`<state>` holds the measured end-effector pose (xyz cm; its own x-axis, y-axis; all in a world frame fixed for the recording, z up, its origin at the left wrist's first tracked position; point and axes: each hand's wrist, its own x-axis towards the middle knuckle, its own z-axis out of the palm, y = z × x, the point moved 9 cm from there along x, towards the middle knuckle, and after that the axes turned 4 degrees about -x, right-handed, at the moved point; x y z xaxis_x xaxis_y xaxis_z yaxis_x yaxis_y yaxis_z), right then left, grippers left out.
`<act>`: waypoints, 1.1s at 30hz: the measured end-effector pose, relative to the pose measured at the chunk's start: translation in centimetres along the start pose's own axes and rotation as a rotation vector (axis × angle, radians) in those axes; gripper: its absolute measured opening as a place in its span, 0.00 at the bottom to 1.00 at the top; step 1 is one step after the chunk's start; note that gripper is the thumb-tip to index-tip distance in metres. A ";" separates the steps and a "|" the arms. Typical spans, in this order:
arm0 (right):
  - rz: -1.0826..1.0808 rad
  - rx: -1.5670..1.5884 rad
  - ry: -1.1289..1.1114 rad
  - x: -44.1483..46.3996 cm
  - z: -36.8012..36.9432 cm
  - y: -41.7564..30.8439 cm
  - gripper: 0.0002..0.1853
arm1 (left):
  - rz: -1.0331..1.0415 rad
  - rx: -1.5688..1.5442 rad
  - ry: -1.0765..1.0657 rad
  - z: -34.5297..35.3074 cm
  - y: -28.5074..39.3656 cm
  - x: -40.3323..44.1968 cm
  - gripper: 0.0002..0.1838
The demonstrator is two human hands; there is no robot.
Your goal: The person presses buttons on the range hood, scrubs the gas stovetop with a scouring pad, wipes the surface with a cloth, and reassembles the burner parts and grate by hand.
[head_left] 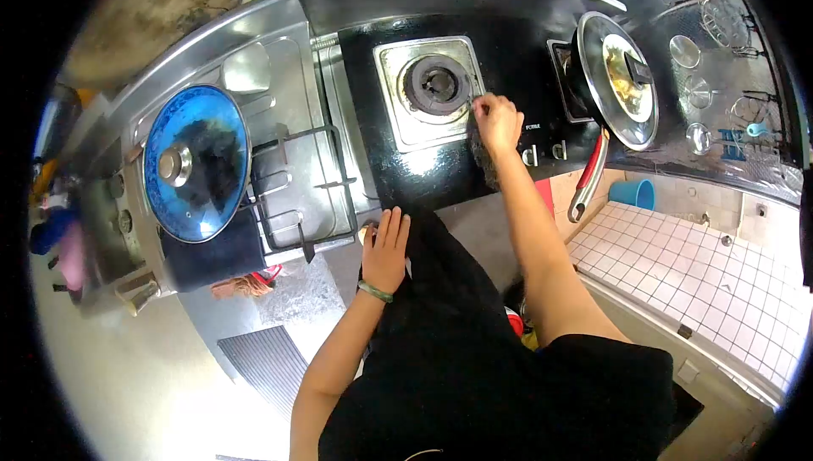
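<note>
A square metal drip tray [394, 126] with a round gas burner [438, 84] sits on the black glass cooktop [423, 186]. At the tray's right edge is my right hand [501, 122], its fingers curled and pinched together. Whatever is between those fingertips is too small or hidden to name. My left hand [387, 249] lies with fingers stretched out near the counter's front edge, beside my dark clothing. A green bangle [374, 292] circles the left wrist.
Right of the burner stands a lidded pan [618, 80] with a red and steel handle [589, 177] jutting forward. On the left, a blue pan with a glass lid [196, 163] stands beside a black pot grate [309, 182]. A blue bucket [633, 194] is at far right.
</note>
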<state>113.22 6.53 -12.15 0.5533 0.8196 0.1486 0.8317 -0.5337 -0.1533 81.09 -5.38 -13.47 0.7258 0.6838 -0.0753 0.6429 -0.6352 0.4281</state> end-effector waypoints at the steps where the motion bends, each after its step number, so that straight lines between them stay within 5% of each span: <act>1: -0.014 -0.022 0.039 1.4 -0.1 -0.1 0.06 | 0.009 0.029 0.028 0.7 -0.2 -0.2 0.33; 25: -0.045 0.162 0.172 -4.4 -1.8 -3.7 0.02 | -0.022 -0.031 -0.022 1.5 0.0 -0.1 0.35; 33: -0.008 0.163 0.065 -4.2 -1.2 -3.4 0.05 | -0.007 0.053 -0.041 1.3 -0.1 -0.1 0.33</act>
<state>108.14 4.66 -11.06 0.5526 0.8058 0.2130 0.8208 -0.4816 -0.3072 81.26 -5.84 -14.72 0.7298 0.6737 -0.1159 0.6594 -0.6490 0.3795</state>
